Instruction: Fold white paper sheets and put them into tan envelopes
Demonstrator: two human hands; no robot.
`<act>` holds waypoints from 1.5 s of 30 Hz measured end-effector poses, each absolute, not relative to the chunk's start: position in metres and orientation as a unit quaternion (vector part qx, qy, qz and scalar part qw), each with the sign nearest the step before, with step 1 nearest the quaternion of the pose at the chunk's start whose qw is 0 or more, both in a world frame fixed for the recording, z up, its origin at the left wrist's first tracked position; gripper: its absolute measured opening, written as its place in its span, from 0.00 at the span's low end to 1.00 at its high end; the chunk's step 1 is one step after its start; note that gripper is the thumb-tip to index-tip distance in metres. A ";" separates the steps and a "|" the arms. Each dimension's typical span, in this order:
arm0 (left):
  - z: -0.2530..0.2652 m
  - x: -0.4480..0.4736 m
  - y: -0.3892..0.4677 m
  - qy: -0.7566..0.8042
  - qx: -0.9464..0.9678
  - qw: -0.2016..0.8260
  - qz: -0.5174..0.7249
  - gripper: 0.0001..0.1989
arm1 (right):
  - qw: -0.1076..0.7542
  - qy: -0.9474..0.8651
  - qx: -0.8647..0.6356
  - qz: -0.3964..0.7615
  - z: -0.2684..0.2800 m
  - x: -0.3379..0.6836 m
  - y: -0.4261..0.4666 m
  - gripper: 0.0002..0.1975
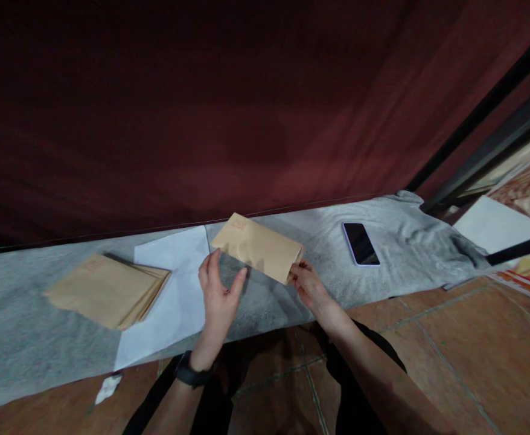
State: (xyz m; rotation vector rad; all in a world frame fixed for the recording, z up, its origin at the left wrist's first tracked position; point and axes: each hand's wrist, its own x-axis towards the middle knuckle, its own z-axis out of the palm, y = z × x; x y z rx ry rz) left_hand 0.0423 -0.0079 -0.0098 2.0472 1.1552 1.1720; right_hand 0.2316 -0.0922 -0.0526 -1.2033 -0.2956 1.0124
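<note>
A brown paper envelope [258, 244] with faint red print at its far left corner is tilted over the grey cloth. My right hand [308, 283] grips its open right end, some fingertips hidden at the mouth, where a strip of white shows inside. Just below the envelope's left part is my left hand [220, 287], thumb and fingers spread, holding nothing. Whether its fingertips touch the edge I cannot tell. To the left, a stack of similar brown envelopes [106, 290] lies partly over white paper [174, 302]. A dark watch [192, 370] circles my left wrist.
The grey cloth [15, 326] covers a long, narrow surface. On its right part lies a phone [361, 244] with a pale purple edge. Behind hangs a dark red curtain [247, 121]. A crumpled white scrap [108, 388] rests on the tiled floor [464, 350]; printed boards [527, 266] stand far right.
</note>
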 end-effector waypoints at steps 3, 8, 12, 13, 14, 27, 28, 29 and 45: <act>-0.019 0.058 -0.022 0.483 0.560 0.522 0.425 0.27 | 0.722 -0.092 -0.515 0.453 -0.050 0.225 -0.092 0.13; -0.024 0.079 -0.040 0.408 0.311 0.817 0.262 0.19 | 0.726 -0.082 -0.508 0.456 -0.046 0.210 -0.093 0.13; -0.025 0.087 -0.045 0.403 0.324 0.816 0.260 0.20 | 0.719 -0.093 -0.527 0.443 -0.044 0.206 -0.094 0.13; -0.025 0.087 -0.044 0.405 0.327 0.815 0.256 0.20 | 0.714 -0.099 -0.533 0.443 -0.043 0.207 -0.095 0.13; -0.025 0.087 -0.043 0.407 0.329 0.814 0.253 0.20 | 0.708 -0.106 -0.539 0.443 -0.042 0.208 -0.096 0.13; -0.023 0.079 -0.026 0.442 0.369 0.785 0.227 0.14 | 0.681 -0.121 -0.583 0.426 -0.037 0.223 -0.099 0.15; -0.024 0.079 -0.027 0.438 0.373 0.784 0.233 0.15 | 0.681 -0.121 -0.583 0.427 -0.038 0.223 -0.100 0.15; -0.024 0.079 -0.027 0.431 0.379 0.783 0.238 0.17 | 0.679 -0.122 -0.584 0.428 -0.039 0.223 -0.100 0.15; -0.049 0.054 -0.011 0.404 0.540 0.714 0.191 0.22 | 0.562 -0.283 -0.683 0.371 -0.059 0.239 -0.116 0.12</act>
